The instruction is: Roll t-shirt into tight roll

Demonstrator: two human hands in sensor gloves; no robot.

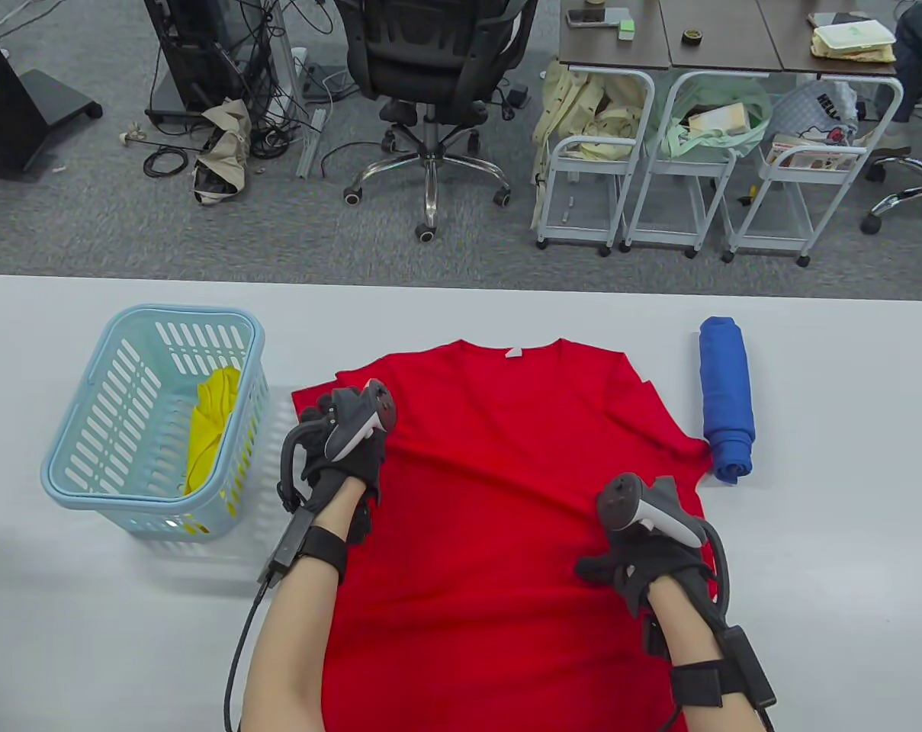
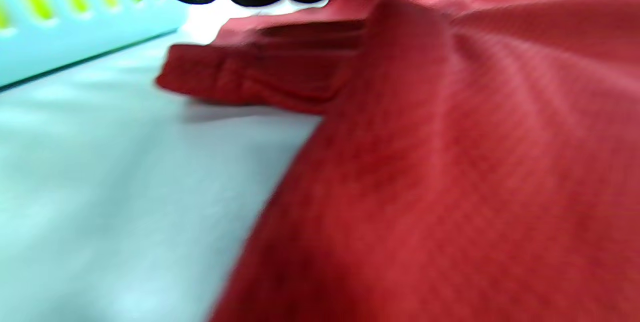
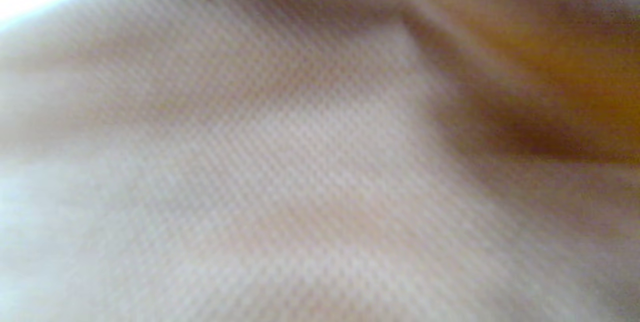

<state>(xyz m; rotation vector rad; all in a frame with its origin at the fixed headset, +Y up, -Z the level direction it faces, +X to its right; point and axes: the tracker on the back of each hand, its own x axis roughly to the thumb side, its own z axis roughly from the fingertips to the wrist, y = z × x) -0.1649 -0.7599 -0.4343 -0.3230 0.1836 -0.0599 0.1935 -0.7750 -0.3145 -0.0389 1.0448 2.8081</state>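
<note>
Readable text: one partial word on a bag

In the table view, a white bag (image 1: 819, 107) hung in the rightmost cart (image 1: 811, 175) on the floor, at about 1 o'clock from the table (image 1: 461, 305), and it bore dark capitals that read "HELL", cut off at the bag's fold. The small white neck tag (image 1: 513, 352) on the red shirt (image 1: 491, 496) was too small to read. Both wrist views were blurred and showed no lettering.
</note>
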